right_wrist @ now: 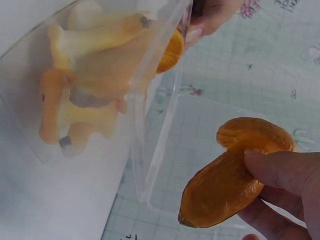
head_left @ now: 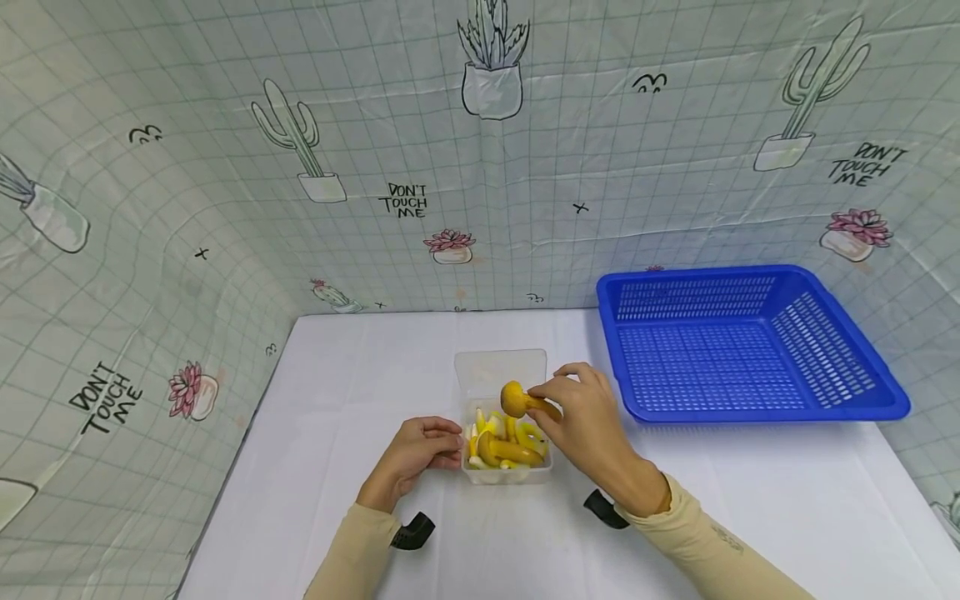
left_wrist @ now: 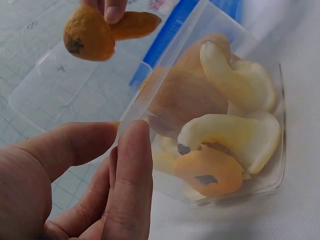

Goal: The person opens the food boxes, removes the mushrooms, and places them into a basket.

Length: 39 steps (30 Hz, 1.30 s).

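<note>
A clear plastic box (head_left: 507, 477) with its lid (head_left: 501, 373) folded back stands on the white table, filled with several yellow and brown mushrooms (head_left: 517, 452). At its left side is my left hand (head_left: 417, 454); in the left wrist view, thumb and finger pinch the box's rim. Above the box, my right hand (head_left: 592, 421) holds an orange-brown mushroom (right_wrist: 220, 190) by its stem, cap pointing left in the head view. Through the box wall, pale curved mushrooms (left_wrist: 235, 135) and an orange one (left_wrist: 210, 170) show in the left wrist view.
A large blue plastic basket (head_left: 757, 417) stands at the back right of the table (head_left: 337, 375). Behind and to the left hangs a grid-patterned cloth (head_left: 525, 183) printed with cacti. Black wrist mounts (head_left: 413, 531) show by both sleeves.
</note>
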### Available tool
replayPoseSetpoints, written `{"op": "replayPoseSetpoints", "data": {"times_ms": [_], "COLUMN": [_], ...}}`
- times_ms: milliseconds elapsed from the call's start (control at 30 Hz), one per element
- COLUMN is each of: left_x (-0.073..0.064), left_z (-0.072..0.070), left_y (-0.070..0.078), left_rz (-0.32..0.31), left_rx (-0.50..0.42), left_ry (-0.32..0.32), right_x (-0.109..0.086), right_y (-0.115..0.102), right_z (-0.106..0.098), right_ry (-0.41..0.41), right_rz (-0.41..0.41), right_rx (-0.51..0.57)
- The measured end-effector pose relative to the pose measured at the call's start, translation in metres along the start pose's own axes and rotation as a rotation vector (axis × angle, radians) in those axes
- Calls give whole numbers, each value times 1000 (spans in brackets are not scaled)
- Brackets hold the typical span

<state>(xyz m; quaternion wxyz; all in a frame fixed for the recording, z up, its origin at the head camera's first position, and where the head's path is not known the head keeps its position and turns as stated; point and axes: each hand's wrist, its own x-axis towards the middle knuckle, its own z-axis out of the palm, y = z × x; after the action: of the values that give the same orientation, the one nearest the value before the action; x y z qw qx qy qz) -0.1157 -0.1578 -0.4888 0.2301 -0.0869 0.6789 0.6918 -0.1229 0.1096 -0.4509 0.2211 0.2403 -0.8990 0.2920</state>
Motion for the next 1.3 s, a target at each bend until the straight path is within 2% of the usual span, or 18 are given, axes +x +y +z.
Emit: {"op": "replayPoseSetpoints", "data": {"times_ms": [400,700,1000,1300], "left_x": [-2,-1,-2,-1], "left_z": [-1,-3,-2,-2], "left_y": [0,-3,-2,-2], "left_rz": [5,5,7,9], "left_rx": [3,6,-1,0], "left_ry": [-8,-13,-18,-23], "right_x": [0,-2,-3,-1], "right_y": [7,18,34,54], "right_z": [-16,-28,-49,-73], "right_ry": [18,63,140,176], "right_rz": [-55,-73,-47,26], "right_rx": [-37,-57,-76,-107]}}
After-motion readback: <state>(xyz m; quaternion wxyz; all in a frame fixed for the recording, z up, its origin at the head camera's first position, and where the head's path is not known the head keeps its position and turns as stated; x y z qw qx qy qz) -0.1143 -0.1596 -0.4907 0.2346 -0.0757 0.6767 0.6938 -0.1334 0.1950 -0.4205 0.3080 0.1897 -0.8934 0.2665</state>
